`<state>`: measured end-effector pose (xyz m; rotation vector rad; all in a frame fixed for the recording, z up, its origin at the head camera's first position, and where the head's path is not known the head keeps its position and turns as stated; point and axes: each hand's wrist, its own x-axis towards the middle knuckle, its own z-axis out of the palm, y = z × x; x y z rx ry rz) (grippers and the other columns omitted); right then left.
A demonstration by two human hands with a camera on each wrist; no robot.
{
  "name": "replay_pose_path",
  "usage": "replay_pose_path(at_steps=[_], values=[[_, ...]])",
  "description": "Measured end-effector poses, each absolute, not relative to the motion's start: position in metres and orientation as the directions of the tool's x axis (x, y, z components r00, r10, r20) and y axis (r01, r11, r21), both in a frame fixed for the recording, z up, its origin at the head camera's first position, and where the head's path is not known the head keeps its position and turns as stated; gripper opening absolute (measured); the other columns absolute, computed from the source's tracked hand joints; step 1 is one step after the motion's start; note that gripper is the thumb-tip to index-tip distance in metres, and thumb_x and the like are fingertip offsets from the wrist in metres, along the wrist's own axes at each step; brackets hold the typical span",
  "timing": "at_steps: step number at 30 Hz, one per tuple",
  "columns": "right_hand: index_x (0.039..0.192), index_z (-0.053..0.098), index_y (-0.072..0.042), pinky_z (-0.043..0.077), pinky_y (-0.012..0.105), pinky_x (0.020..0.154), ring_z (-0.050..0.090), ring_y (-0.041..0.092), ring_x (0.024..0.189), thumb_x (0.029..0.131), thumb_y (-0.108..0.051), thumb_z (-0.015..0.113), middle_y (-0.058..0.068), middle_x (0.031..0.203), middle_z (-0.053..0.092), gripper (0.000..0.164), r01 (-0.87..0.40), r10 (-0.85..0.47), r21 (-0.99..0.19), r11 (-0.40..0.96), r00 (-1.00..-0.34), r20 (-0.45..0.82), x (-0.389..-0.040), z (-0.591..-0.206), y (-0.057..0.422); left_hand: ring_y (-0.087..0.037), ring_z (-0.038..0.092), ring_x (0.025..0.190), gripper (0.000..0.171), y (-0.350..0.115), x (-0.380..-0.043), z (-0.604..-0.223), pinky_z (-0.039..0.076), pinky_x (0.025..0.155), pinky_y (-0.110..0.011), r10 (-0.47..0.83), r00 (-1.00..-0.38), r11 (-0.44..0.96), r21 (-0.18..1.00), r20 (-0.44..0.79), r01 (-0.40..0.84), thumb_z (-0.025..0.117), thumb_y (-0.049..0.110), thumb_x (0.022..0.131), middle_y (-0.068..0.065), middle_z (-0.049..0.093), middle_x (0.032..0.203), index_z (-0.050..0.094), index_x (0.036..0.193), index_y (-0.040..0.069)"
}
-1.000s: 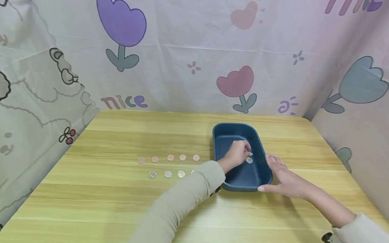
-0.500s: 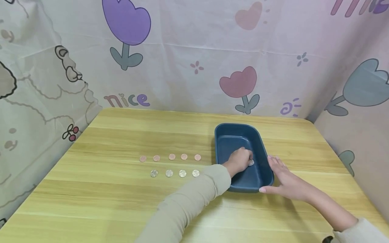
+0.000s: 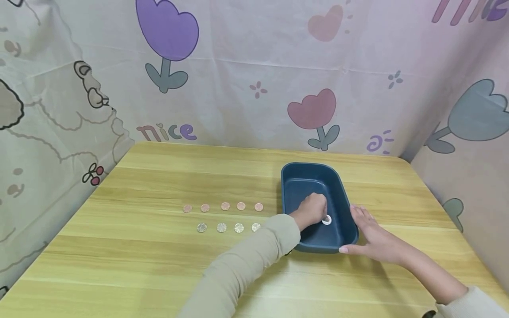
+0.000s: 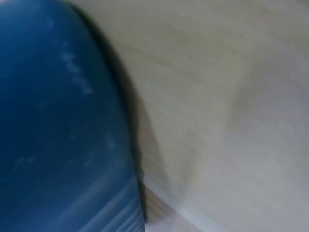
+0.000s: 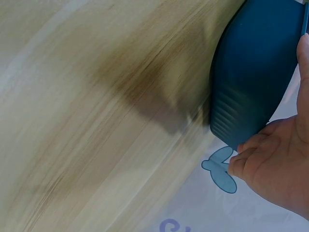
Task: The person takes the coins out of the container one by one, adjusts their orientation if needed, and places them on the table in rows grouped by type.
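In the head view my left hand reaches into a dark blue rectangular bin, its fingers curled at a silver coin on the bin floor. The fingertips are partly hidden behind the hand; the coin looks bright. My right hand rests against the bin's near right corner, fingers straight along the outer right wall and thumb at the near wall. In the right wrist view the right hand touches the bin's outside. Only the bin's outer wall and table show in the left wrist view.
Left of the bin on the wooden table lies a row of several copper coins. Nearer, a row of several silver coins runs alongside; its right end is partly covered by the left sleeve. A printed cloth hangs behind.
My left hand has gone lower into the bin, down to the silver coin. That coin has shifted slightly toward me along the bin floor. The right hand has stayed at the bin's corner.
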<state>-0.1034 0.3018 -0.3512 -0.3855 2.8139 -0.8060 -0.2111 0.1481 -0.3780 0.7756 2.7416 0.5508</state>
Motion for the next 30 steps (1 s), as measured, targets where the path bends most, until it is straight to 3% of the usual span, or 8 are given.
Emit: replay_pose_path(at_steps=[3,7,14,22,30], values=[[0.144,0.01,0.009,0.014,0.072,0.1,0.0,0.052,0.137,0.075,-0.042,0.074,0.033,0.15,0.007,0.108,-0.198,-0.298,-0.538,0.819,-0.949,-0.105,-0.103,-0.351,0.302,-0.005,0.042,0.046,0.042,0.144,-0.21,-0.374,0.035,0.045,-0.013,0.564,-0.821,0.759,0.448,-0.09,0.472,0.064,0.012,0.086,0.006,0.043,0.046,0.048,0.048,0.013],[0.145,0.009,0.008,0.014,0.072,0.099,-0.001,0.052,0.137,0.075,-0.042,0.074,0.032,0.15,0.007,0.108,-0.185,-0.292,-0.54,0.821,-0.949,-0.12,-0.102,-0.35,0.301,-0.001,0.041,0.044,0.046,0.135,-0.207,-0.369,0.033,0.045,-0.011,0.594,-0.804,0.697,0.518,-0.031,0.495,0.065,0.011,0.086,0.005,0.046,0.045,0.044,0.045,0.013],[0.145,0.008,0.007,0.014,0.074,0.098,-0.001,0.052,0.137,0.075,-0.044,0.073,0.032,0.151,0.006,0.108,-0.17,-0.283,-0.541,0.824,-0.95,-0.132,-0.102,-0.35,0.3,0.0,0.053,0.05,0.023,0.117,-0.202,-0.354,0.036,0.045,-0.011,0.587,-0.809,0.58,0.675,0.043,0.456,0.062,0.008,0.087,-0.001,0.067,0.062,0.069,0.065,0.006],[0.145,0.007,0.008,0.013,0.074,0.098,-0.001,0.053,0.136,0.074,-0.048,0.072,0.032,0.15,0.006,0.111,-0.167,-0.277,-0.53,0.831,-0.952,-0.134,-0.102,-0.349,0.3,-0.016,0.066,0.061,0.016,0.095,-0.199,-0.344,0.036,0.043,-0.013,0.561,-0.821,0.442,0.802,0.101,0.401,0.065,0.014,0.087,-0.006,0.069,0.067,0.071,0.076,0.003],[0.144,0.007,0.009,0.012,0.073,0.099,-0.002,0.053,0.136,0.074,-0.046,0.073,0.033,0.15,0.005,0.11,-0.18,-0.286,-0.541,0.821,-0.951,-0.117,-0.103,-0.35,0.301,-0.032,0.067,0.067,0.017,0.075,-0.196,-0.341,0.034,0.043,-0.013,0.534,-0.835,0.323,0.881,0.132,0.346,0.067,0.011,0.085,-0.014,0.068,0.066,0.07,0.076,-0.002]])
